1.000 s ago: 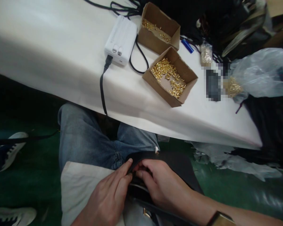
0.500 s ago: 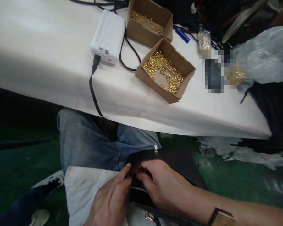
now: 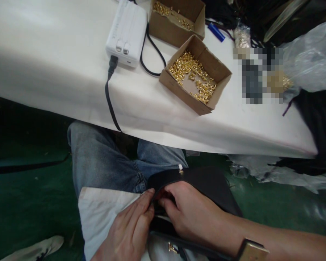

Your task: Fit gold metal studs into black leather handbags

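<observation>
A black bag [image 3: 206, 181] lies on my lap with its mouth open, and small gold-coloured metal fittings show at its upper edge and lower front. My left hand [image 3: 127, 226] grips the bag's left edge, fingers and thumb closed on the black material. Reaching into the opening, my right hand [image 3: 184, 206] has its thumb bent in towards the fingers. Its fingertips are hidden inside, so what they pinch cannot be made out. A gold-coloured rectangular piece [image 3: 252, 250] sits at my right wrist.
On the white table [image 3: 70, 83] stand a front cardboard box [image 3: 179, 90] of small gold metal parts and a similar box [image 3: 165, 32] behind it. A white power bank [image 3: 127, 32] has a black cable [image 3: 110, 98] hanging over the edge. Another person's shoe [image 3: 40, 248] is at lower left.
The view has shifted a little, so the table things sit higher and further right. Both hands stay at the bag's opening, nearly unchanged. The other person's leg and shoe at lower left have moved.
</observation>
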`<state>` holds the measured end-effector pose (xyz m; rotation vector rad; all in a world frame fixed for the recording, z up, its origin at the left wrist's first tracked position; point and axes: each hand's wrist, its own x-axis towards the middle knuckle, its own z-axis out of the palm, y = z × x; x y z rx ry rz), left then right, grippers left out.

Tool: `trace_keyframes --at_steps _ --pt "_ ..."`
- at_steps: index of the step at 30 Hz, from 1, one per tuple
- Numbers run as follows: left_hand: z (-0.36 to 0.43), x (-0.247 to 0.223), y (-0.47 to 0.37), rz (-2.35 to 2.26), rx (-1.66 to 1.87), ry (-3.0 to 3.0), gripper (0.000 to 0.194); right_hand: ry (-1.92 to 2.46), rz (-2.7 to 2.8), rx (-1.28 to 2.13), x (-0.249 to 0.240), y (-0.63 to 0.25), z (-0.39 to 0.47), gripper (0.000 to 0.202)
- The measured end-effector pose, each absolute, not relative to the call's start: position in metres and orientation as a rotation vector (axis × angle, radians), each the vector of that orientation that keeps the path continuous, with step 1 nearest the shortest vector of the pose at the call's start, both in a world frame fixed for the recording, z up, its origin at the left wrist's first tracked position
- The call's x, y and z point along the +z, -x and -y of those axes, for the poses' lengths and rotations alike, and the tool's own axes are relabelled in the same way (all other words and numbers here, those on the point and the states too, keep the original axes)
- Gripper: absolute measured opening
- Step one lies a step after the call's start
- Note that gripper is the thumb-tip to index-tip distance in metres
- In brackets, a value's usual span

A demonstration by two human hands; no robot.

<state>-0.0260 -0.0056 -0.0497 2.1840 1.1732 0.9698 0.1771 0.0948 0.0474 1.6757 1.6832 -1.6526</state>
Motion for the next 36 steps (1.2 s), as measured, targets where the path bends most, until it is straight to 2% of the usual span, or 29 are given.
trace_keyframes --at_steps 9,15,20,27,36 --pt "0.003 -0.052 0.029 -1.090 1.031 -2.243 0.037 -1.713 -1.648 -1.683 0.048 -0.173 -0.101 0.024" --pt "0.005 -0.050 0.039 -1.025 0.892 -2.313 0.038 -1.731 -1.658 -1.712 0.041 -0.177 -0.093 0.021" --pt "-0.004 -0.046 0.040 -0.967 0.943 -2.379 0.040 -1.759 -1.665 -1.758 0.039 -0.177 -0.091 0.023" --pt "-0.009 -0.038 0.023 -1.129 1.011 -2.372 0.023 -1.761 -1.671 -1.756 0.044 -0.174 -0.096 0.026" --pt "-0.011 -0.035 0.022 -1.085 1.056 -2.322 0.025 -1.663 -1.761 -1.723 0.047 -0.177 -0.093 0.026"
